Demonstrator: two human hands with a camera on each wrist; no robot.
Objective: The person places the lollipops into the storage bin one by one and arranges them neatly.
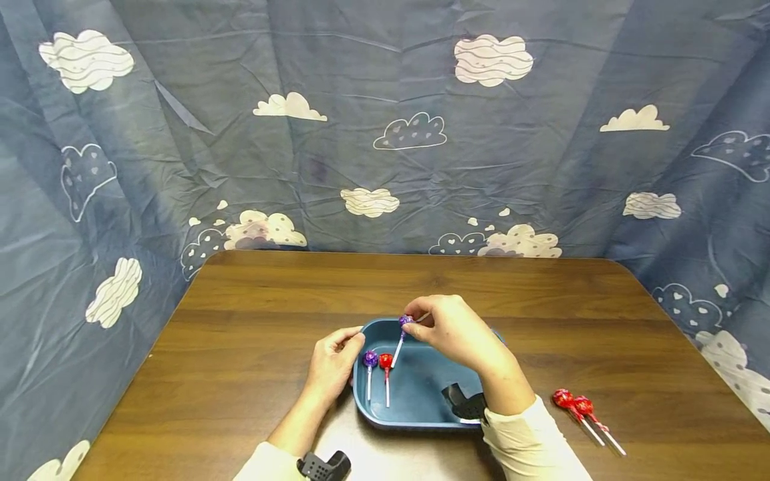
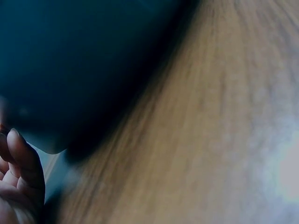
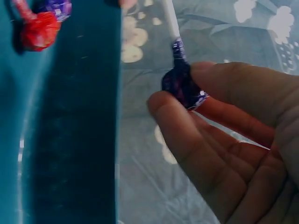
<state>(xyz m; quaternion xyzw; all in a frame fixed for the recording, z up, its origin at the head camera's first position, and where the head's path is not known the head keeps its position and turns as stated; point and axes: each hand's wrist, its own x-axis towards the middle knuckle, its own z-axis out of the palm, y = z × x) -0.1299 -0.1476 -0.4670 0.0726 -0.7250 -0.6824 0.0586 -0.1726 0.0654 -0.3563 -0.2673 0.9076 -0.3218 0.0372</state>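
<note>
Between thumb and fingertips, my right hand [image 1: 454, 331] pinches the wrapped head of a purple lollipop [image 3: 180, 84] over the back of a blue tray [image 1: 430, 401]. Its white stick points down toward the tray floor in the head view. Inside the tray, at its left end, a second purple lollipop [image 1: 369, 359] and a red lollipop [image 1: 386, 361] lie side by side, sticks toward me. My left hand [image 1: 332, 364] holds the tray's left rim near the back corner, thumb at the edge. In the left wrist view the tray wall [image 2: 84, 60] is dark and blurred.
Two red lollipops [image 1: 573, 399] lie on the wooden table [image 1: 252, 321] to the right of the tray. Part of a white stick [image 1: 470, 421] shows under my right wrist strap, at the tray's front right. A cloud-patterned curtain [image 1: 337, 167] hangs behind the table.
</note>
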